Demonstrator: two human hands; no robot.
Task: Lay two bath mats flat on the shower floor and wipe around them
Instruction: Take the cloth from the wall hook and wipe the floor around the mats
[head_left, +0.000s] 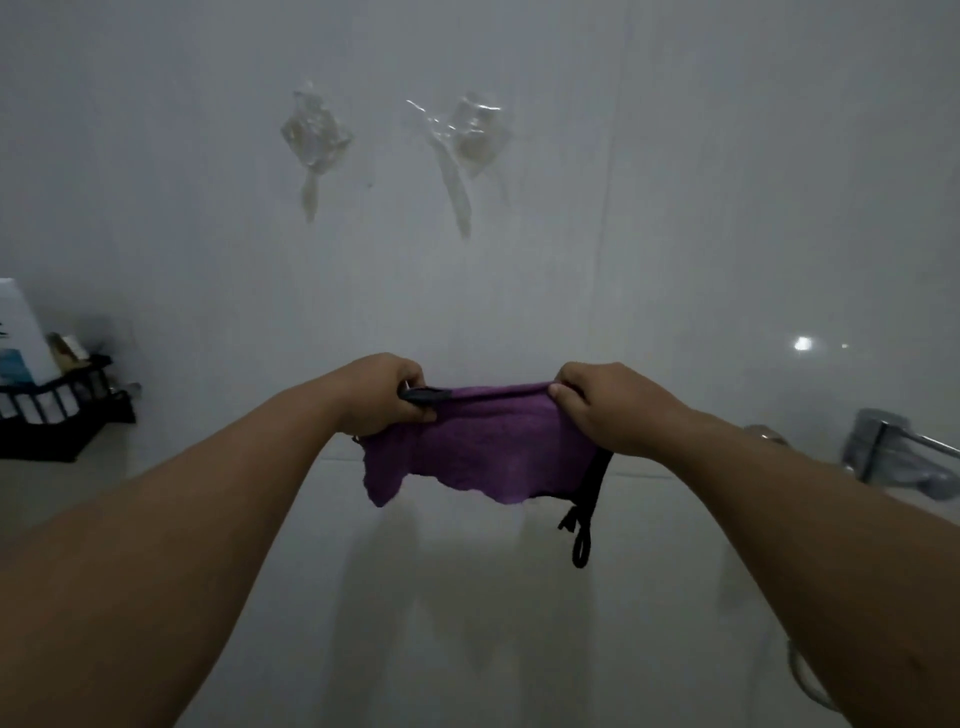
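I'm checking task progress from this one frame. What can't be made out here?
- Bath mats and shower floor: outside the head view.
- Box in the black rack: cut off by the left edge, its print blurred.
- Metal fitting: cut off by the right edge.
- Purple cloth: corners hidden inside the left hand and right hand.

cloth (483, 452) between hands, rack (57, 415) far left, tap (893, 452) right

- One view only, from a camera worn on the person's head, so no second view shares any of the scene.
- It faces forward and slightly down at a pale tiled wall (675, 234), close in front.
- Both forearms reach in from the bottom corners; the wide lens bends the edges.
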